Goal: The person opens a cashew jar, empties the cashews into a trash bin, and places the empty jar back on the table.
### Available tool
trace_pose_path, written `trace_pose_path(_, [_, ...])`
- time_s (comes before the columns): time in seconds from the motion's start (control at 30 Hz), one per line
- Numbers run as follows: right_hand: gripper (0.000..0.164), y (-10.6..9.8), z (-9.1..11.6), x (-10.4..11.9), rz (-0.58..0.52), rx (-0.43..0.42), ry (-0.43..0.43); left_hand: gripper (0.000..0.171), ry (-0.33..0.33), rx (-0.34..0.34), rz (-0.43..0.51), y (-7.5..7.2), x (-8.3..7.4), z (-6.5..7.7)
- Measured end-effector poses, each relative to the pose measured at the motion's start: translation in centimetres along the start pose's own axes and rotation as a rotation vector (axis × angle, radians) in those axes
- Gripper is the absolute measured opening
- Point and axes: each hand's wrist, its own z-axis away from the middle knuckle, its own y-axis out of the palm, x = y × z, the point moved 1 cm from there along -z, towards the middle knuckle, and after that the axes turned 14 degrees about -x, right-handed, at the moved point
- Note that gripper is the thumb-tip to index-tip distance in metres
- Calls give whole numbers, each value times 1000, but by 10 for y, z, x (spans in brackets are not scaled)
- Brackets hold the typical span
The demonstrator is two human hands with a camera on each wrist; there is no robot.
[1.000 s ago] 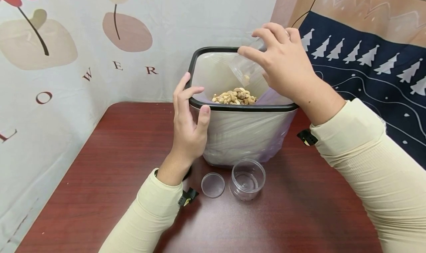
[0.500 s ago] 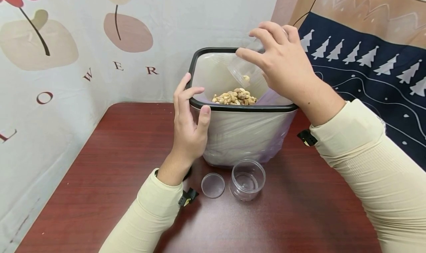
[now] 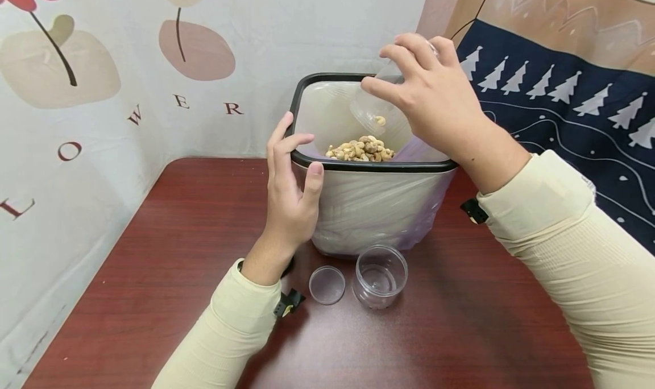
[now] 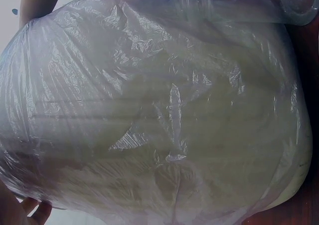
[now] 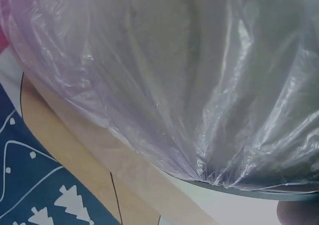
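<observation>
My left hand (image 3: 291,195) grips the left front corner of a pale trash bin (image 3: 376,207) with a black rim; the index finger reaches over the rim and the thumb lies in front. A thin purple-tinted plastic bag (image 4: 164,110) lines the bin and wraps its outside. My right hand (image 3: 435,93) holds a clear plastic jar (image 3: 365,107) from above, tilted with its mouth down inside the bin. One pale nut (image 3: 380,120) shows at the jar's mouth. Below it, a heap of cashews (image 3: 360,149) lies in the bin. The hand covers much of the jar.
An uncovered clear jar (image 3: 380,278) stands on the reddish-brown table (image 3: 204,230) before the bin, with a round clear lid (image 3: 327,285) beside it. Behind are a flower-print white sheet (image 3: 307,30) and a dark blue tree-print cloth (image 3: 552,93).
The right hand has shifted slightly left, turning the tilted jar a little. The left hand, bin, standing jar and lid stay in place.
</observation>
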Motion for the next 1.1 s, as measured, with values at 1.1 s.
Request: trace_pose_path(1.1, [53,-2,-2,3,-15,3,-106,55,1,-7,13,-1,1,1])
